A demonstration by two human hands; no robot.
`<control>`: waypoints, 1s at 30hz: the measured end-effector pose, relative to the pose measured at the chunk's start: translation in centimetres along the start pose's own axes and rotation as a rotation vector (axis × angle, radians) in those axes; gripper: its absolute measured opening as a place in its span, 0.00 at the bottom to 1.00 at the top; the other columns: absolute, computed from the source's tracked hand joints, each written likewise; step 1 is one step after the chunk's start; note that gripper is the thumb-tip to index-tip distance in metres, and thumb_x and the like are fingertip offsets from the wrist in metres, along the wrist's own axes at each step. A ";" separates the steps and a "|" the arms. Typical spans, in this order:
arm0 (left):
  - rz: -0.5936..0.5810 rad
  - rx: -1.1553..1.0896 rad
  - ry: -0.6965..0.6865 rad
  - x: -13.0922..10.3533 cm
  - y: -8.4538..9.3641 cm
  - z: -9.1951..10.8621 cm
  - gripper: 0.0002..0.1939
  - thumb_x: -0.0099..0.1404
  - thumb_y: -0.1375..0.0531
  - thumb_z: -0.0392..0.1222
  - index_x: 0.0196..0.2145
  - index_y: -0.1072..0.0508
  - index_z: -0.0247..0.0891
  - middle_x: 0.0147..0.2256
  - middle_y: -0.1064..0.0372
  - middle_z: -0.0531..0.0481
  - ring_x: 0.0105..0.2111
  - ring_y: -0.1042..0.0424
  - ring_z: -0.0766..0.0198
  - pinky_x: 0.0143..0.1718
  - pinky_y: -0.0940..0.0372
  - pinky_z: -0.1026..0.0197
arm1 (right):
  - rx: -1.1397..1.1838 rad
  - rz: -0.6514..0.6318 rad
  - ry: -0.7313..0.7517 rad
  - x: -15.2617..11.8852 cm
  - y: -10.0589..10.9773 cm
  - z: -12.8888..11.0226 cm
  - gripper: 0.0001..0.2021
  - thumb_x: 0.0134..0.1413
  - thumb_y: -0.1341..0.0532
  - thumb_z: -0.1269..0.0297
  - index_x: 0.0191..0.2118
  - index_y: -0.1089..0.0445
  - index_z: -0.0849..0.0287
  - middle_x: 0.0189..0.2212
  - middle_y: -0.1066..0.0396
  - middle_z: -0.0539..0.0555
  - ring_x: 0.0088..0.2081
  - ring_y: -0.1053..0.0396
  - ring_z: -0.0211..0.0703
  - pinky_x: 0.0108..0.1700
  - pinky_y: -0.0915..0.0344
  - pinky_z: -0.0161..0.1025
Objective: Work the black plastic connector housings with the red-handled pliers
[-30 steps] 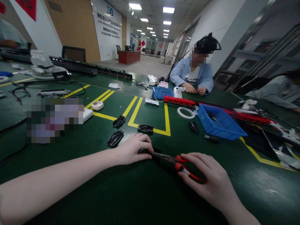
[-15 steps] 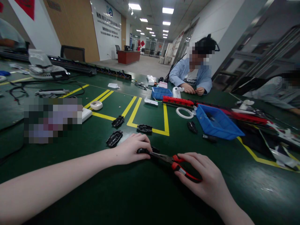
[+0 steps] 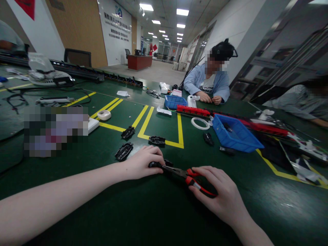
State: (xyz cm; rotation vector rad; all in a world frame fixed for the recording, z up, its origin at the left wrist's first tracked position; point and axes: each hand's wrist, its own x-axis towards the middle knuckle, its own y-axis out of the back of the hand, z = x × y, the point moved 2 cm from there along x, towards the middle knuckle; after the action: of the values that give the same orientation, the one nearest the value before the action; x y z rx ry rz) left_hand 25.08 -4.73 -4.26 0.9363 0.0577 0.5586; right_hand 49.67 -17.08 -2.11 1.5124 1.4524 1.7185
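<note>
My left hand (image 3: 147,162) is closed on a small black part (image 3: 155,164) just above the green table (image 3: 143,212). My right hand (image 3: 220,193) holds red-and-black long-nose pliers (image 3: 180,173), whose tips touch the right end of that part. Beyond my left hand lie a black shell piece (image 3: 124,151), a second black piece (image 3: 128,132) and a third (image 3: 157,140). Another dark piece (image 3: 168,163) shows partly behind the plier tips.
A blue bin (image 3: 237,136) stands at the right, with a white ring (image 3: 200,123) and a black piece (image 3: 208,138) beside it. A person (image 3: 207,82) in light blue sits across the table. A round white object (image 3: 104,115) lies left.
The whole view has shifted slightly, so things appear a little further left. Both hands keep nearly the same pose, with the pliers still at the black part.
</note>
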 end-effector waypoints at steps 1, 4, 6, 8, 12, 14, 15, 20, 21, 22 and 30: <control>0.002 -0.002 0.000 0.0 0.0 0.0 0.06 0.66 0.37 0.42 0.42 0.25 0.44 0.47 0.34 0.50 0.49 0.36 0.56 0.51 0.43 0.51 | -0.004 0.005 0.003 0.0 0.0 0.0 0.17 0.56 0.37 0.57 0.51 0.32 0.55 0.43 0.26 0.56 0.42 0.28 0.48 0.41 0.29 0.44; 0.005 -0.001 -0.004 0.0 0.0 0.0 0.06 0.66 0.37 0.42 0.42 0.25 0.44 0.47 0.34 0.50 0.49 0.36 0.56 0.51 0.42 0.51 | -0.012 0.015 0.014 0.0 0.0 0.0 0.17 0.56 0.37 0.58 0.51 0.31 0.56 0.42 0.26 0.56 0.42 0.28 0.48 0.41 0.29 0.44; 0.005 0.006 -0.011 0.1 0.0 0.0 0.06 0.66 0.37 0.43 0.41 0.25 0.43 0.46 0.34 0.49 0.49 0.35 0.56 0.51 0.43 0.51 | -0.018 0.016 0.025 0.1 0.1 0.0 0.17 0.56 0.37 0.58 0.50 0.31 0.56 0.42 0.25 0.56 0.42 0.27 0.48 0.41 0.30 0.45; 0.008 0.013 -0.015 0.1 0.0 -0.1 0.06 0.66 0.37 0.43 0.41 0.25 0.43 0.46 0.34 0.49 0.48 0.35 0.56 0.51 0.43 0.51 | -0.028 0.015 0.039 0.1 0.4 0.0 0.17 0.56 0.37 0.59 0.50 0.31 0.57 0.42 0.25 0.56 0.42 0.27 0.48 0.41 0.30 0.45; -0.002 0.014 -0.008 0.1 0.0 0.0 0.07 0.67 0.37 0.44 0.42 0.25 0.44 0.46 0.34 0.50 0.49 0.35 0.56 0.51 0.43 0.51 | -0.044 0.016 0.060 0.2 0.9 0.1 0.17 0.56 0.37 0.59 0.50 0.31 0.56 0.41 0.25 0.56 0.41 0.28 0.48 0.41 0.31 0.45; -0.002 0.014 -0.008 0.0 0.1 0.2 0.07 0.67 0.37 0.44 0.42 0.25 0.44 0.46 0.34 0.50 0.49 0.35 0.55 0.51 0.43 0.52 | -0.044 0.015 0.059 0.2 0.9 0.1 0.17 0.56 0.37 0.59 0.50 0.31 0.56 0.41 0.25 0.56 0.41 0.28 0.47 0.41 0.31 0.45; 0.003 0.015 -0.009 0.0 0.1 0.2 0.07 0.67 0.37 0.44 0.42 0.25 0.43 0.46 0.34 0.49 0.49 0.35 0.55 0.51 0.43 0.51 | -0.041 0.015 0.056 0.2 0.9 0.1 0.17 0.56 0.37 0.59 0.50 0.31 0.56 0.41 0.25 0.56 0.41 0.27 0.48 0.41 0.31 0.45; 0.019 0.017 -0.012 0.0 0.1 0.3 0.06 0.67 0.38 0.44 0.42 0.25 0.43 0.46 0.34 0.49 0.49 0.35 0.56 0.51 0.43 0.52 | -0.023 0.002 0.029 0.1 0.6 0.2 0.17 0.55 0.37 0.57 0.50 0.30 0.55 0.42 0.25 0.56 0.42 0.27 0.48 0.41 0.30 0.45; 0.013 0.019 -0.012 0.0 0.1 0.3 0.06 0.67 0.38 0.44 0.42 0.25 0.43 0.46 0.34 0.49 0.49 0.35 0.55 0.51 0.43 0.52 | -0.023 -0.003 0.026 0.1 0.6 0.2 0.17 0.55 0.37 0.57 0.50 0.30 0.55 0.42 0.25 0.56 0.41 0.27 0.49 0.41 0.30 0.45; 0.008 0.021 -0.013 0.0 0.1 0.2 0.07 0.67 0.38 0.44 0.42 0.25 0.43 0.46 0.34 0.49 0.49 0.35 0.55 0.51 0.43 0.52 | -0.023 -0.009 0.023 0.1 0.5 0.2 0.17 0.56 0.37 0.57 0.50 0.30 0.55 0.42 0.25 0.56 0.41 0.27 0.49 0.41 0.30 0.45; 0.018 0.018 -0.010 -0.1 0.4 0.8 0.06 0.68 0.39 0.43 0.42 0.25 0.42 0.46 0.33 0.48 0.49 0.35 0.55 0.51 0.42 0.51 | -0.027 -0.007 0.032 0.2 0.5 -0.1 0.17 0.56 0.37 0.58 0.50 0.31 0.55 0.42 0.25 0.56 0.42 0.27 0.48 0.41 0.30 0.46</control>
State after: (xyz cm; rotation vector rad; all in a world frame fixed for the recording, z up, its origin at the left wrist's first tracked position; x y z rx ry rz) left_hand 25.03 -5.24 -3.49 0.9582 0.0451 0.5705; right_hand 49.68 -17.14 -1.53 1.4707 1.4428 1.7588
